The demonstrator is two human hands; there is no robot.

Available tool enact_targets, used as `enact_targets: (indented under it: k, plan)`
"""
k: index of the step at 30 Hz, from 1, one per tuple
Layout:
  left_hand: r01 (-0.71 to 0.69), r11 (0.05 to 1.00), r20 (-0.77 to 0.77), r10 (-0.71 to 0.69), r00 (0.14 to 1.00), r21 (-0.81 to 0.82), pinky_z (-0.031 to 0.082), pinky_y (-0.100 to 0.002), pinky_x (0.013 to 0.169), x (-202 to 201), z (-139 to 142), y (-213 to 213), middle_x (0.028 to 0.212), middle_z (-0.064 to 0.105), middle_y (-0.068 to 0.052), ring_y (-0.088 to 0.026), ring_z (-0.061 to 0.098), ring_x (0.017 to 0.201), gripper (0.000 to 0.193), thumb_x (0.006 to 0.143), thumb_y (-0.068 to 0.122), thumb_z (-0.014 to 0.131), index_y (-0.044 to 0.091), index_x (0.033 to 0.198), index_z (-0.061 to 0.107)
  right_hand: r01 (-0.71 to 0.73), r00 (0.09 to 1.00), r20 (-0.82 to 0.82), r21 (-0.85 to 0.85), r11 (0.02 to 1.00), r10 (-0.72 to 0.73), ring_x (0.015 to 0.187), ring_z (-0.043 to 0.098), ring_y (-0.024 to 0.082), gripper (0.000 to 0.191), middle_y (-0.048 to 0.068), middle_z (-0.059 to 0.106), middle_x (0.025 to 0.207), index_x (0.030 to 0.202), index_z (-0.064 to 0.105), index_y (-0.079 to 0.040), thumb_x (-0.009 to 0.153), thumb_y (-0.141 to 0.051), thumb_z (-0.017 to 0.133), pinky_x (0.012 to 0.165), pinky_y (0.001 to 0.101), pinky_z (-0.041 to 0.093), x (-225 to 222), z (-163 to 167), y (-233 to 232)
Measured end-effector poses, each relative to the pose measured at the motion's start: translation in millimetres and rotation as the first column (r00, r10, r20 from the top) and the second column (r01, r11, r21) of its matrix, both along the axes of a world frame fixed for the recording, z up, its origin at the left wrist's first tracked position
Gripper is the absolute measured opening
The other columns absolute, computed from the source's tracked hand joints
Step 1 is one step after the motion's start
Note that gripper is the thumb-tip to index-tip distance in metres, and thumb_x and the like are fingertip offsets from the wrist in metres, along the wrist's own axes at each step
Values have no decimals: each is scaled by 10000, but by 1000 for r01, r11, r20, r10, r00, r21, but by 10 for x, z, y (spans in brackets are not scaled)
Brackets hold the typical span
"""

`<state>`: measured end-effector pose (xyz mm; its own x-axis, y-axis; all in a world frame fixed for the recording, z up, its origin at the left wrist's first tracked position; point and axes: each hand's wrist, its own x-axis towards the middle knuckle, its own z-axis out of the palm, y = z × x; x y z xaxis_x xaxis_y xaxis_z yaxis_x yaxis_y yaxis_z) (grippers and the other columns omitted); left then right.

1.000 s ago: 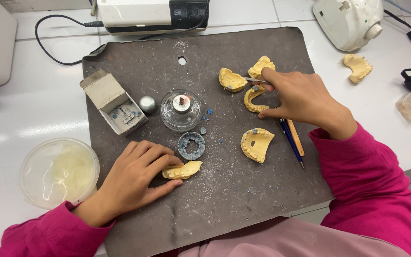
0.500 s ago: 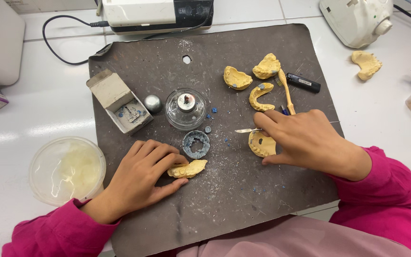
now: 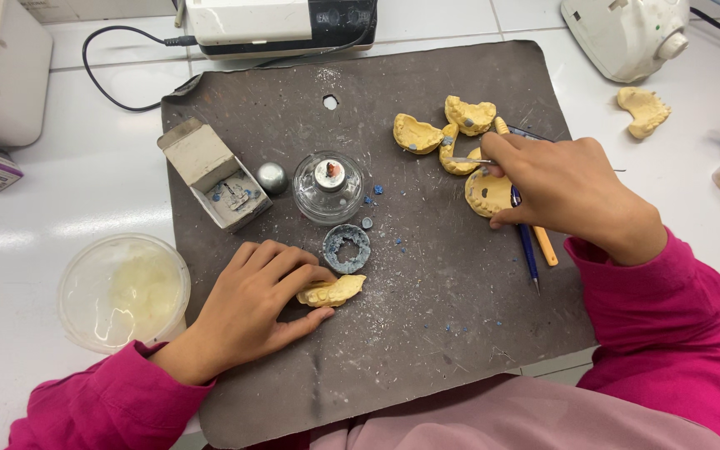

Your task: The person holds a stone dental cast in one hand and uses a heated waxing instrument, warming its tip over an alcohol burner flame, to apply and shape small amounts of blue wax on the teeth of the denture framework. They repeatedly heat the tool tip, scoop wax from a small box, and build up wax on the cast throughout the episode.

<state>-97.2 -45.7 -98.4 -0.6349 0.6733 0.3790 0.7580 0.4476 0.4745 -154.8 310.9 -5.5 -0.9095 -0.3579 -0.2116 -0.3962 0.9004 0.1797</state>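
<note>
Head view: dental casts in hand, none visibly finished.
Left hand (image 3: 252, 304) fingers press a yellow cast (image 3: 332, 292); right hand (image 3: 564, 187) pinches a thin metal tool (image 3: 467, 160) above another cast (image 3: 487, 193).

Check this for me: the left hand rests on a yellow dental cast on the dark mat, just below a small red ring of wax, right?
Not quite. In the head view the left hand does rest on the yellow dental cast on the dark mat, but the ring above it is blue-grey, not red.
</note>
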Motion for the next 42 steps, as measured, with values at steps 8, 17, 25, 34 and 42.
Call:
enact_targets:
  k: [8, 17, 25, 34, 42]
  plan:
    - [5, 1000, -6, -5, 1000, -2, 436, -365, 801, 12, -32, 17, 1059, 657, -9, -204, 589, 977, 366, 825, 363, 799, 121, 1085, 710, 125, 990, 118, -497, 859, -75, 674, 657, 211, 585, 35, 664, 1096, 1307, 447, -64, 909, -375, 741, 543, 345, 512, 21, 95, 128]
    - [-41, 993, 85, 32, 996, 106, 452, -363, 812, 67, 14, 39, 1076, 655, -7, -204, 603, 974, 358, 805, 296, 822, 123, 1078, 669, 904, 304, 494, -419, -84, 815, 957, 676, 201, 170, 198, 629, 1133, 1212, 625, 38, 1059, -18, 575, 575, 205, 606, -116, -512, 244]
    - [-116, 961, 412, 2, 911, 252, 526, -364, 786, 109, 52, 31, 1059, 682, -50, -237, 668, 918, 384, 845, 201, 814, 83, 1167, 640, 819, 519, 529, -534, -211, 672, 1189, 656, 257, 287, 169, 644, 1231, 1352, 588, 5, 1090, -112, 593, 1027, 448, 576, 122, -972, -178]
    - [-53, 979, 384, -27, 923, 196, 495, -355, 808, 119, 12, 41, 1037, 709, -18, -203, 642, 936, 373, 834, 249, 815, 112, 1150, 673, 488, 821, 281, -797, -355, 498, 1224, 673, 292, 175, 227, 652, 1242, 1208, 436, -69, 1143, -165, 567, 1106, 478, 563, 142, -1058, -410]
    - [-48, 990, 155, 28, 988, 130, 447, -348, 835, 99, -9, 31, 1052, 701, 11, -180, 626, 998, 376, 832, 328, 821, 130, 1119, 683, -20, 959, -39, -997, -71, 280, 1311, 643, 279, 190, 244, 618, 1362, 1222, 453, -55, 1099, -153, 560, 1130, 418, 547, 162, -1110, -404]
